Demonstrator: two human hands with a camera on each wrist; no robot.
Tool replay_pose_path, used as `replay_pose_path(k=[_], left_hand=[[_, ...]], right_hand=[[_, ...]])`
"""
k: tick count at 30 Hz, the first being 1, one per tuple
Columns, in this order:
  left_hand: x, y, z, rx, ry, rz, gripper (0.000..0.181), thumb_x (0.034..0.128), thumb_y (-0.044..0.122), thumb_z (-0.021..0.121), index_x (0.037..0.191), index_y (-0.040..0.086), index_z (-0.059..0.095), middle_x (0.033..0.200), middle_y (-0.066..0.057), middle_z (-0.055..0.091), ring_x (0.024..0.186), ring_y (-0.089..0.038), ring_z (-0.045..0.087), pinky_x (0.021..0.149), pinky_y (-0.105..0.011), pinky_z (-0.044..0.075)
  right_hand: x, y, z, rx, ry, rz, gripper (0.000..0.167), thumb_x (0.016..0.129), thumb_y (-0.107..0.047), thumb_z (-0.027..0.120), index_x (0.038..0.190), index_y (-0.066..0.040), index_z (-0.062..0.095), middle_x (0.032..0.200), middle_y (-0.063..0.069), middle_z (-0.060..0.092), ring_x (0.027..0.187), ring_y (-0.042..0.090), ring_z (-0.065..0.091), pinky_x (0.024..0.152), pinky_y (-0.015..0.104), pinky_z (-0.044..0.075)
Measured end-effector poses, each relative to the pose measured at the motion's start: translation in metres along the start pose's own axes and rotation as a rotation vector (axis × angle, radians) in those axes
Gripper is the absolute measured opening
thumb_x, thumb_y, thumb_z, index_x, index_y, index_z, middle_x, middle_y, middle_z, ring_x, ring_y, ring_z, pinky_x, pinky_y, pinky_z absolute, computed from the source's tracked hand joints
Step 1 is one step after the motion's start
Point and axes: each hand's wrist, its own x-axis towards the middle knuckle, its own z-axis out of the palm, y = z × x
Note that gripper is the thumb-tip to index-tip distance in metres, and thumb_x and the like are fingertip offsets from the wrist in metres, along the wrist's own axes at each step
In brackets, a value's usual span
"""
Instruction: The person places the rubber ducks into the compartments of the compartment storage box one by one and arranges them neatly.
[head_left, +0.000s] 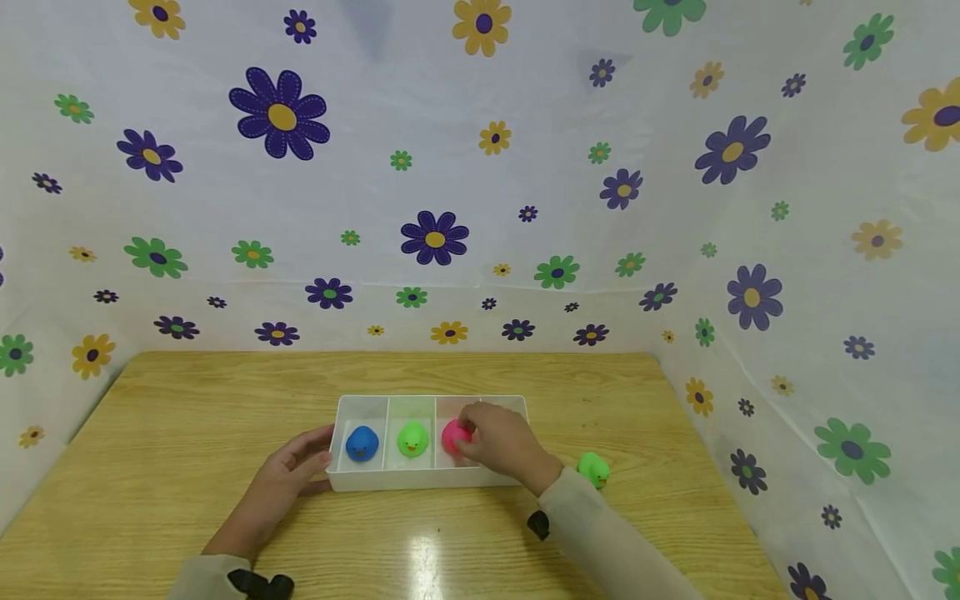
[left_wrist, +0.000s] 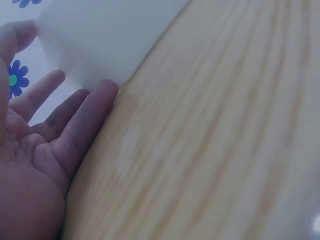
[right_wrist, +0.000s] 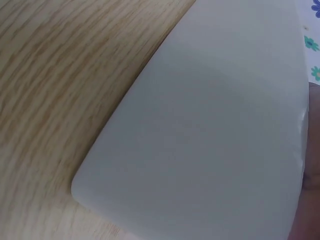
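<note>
A long white tray [head_left: 405,478] with several compartments sits on the wooden table. My left hand [head_left: 288,477] is at its left end, and in the left wrist view extended fingertips [left_wrist: 106,90] touch the tray's wall. Inside, a blue rubber duck [head_left: 362,444] occupies the leftmost compartment, with a light green rubber duck [head_left: 412,439] in the compartment beside it. Over the third compartment, my right hand [head_left: 501,440] pinches a pink rubber duck [head_left: 453,435], partly hidden by the fingers. The right wrist view is mostly filled by the tray's outer wall [right_wrist: 200,130].
Another green rubber duck [head_left: 593,469] stands on the table [head_left: 225,392] to the right of the tray, close to my right forearm. A white sheet [head_left: 360,183] printed with flowers hangs behind the table and along its sides.
</note>
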Motion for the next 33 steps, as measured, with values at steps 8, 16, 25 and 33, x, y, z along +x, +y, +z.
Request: replay_pose_path(k=[8, 16, 25, 33], left_hand=[[0.0014, -0.0007, 0.0005, 0.004, -0.004, 0.014, 0.06, 0.1046, 0.032, 0.063, 0.156, 0.01, 0.043, 0.158, -0.017, 0.043, 0.117, -0.004, 0.061, 0.091, -0.038, 0.061], [0.0005, -0.0009, 0.0009, 0.011, 0.008, 0.008, 0.06, 0.1043, 0.032, 0.064, 0.156, 0.009, 0.043, 0.158, -0.017, 0.043, 0.117, -0.005, 0.061, 0.09, -0.037, 0.061], [0.001, 0.0027, 0.0006, 0.019, 0.016, -0.026, 0.065, 0.1022, 0.038, 0.066, 0.157, 0.012, 0.042, 0.159, -0.014, 0.042, 0.131, -0.024, 0.056, 0.092, -0.037, 0.061], [0.0021, 0.0016, -0.001, 0.02, 0.012, -0.031, 0.066, 0.102, 0.039, 0.066, 0.157, 0.012, 0.042, 0.159, -0.014, 0.042, 0.132, -0.026, 0.055, 0.092, -0.037, 0.061]], right_hand=[[0.0021, 0.0004, 0.0015, -0.016, -0.029, 0.021, 0.017, 0.094, -0.028, 0.076, 0.099, -0.013, 0.07, 0.09, -0.005, 0.067, 0.078, 0.01, 0.057, 0.072, 0.026, 0.054], [0.0022, -0.0031, 0.0026, -0.048, -0.047, 0.019, 0.018, 0.095, -0.027, 0.075, 0.103, -0.011, 0.069, 0.091, -0.004, 0.066, 0.078, 0.011, 0.056, 0.07, 0.026, 0.053], [0.0037, -0.0062, 0.0024, -0.085, -0.052, 0.029, 0.017, 0.094, -0.027, 0.076, 0.101, -0.012, 0.07, 0.089, -0.005, 0.065, 0.076, 0.011, 0.055, 0.069, 0.026, 0.052], [0.0053, -0.0046, 0.0048, -0.074, -0.072, 0.047, 0.02, 0.095, -0.028, 0.076, 0.105, -0.012, 0.069, 0.092, -0.005, 0.067, 0.079, 0.01, 0.056, 0.073, 0.026, 0.054]])
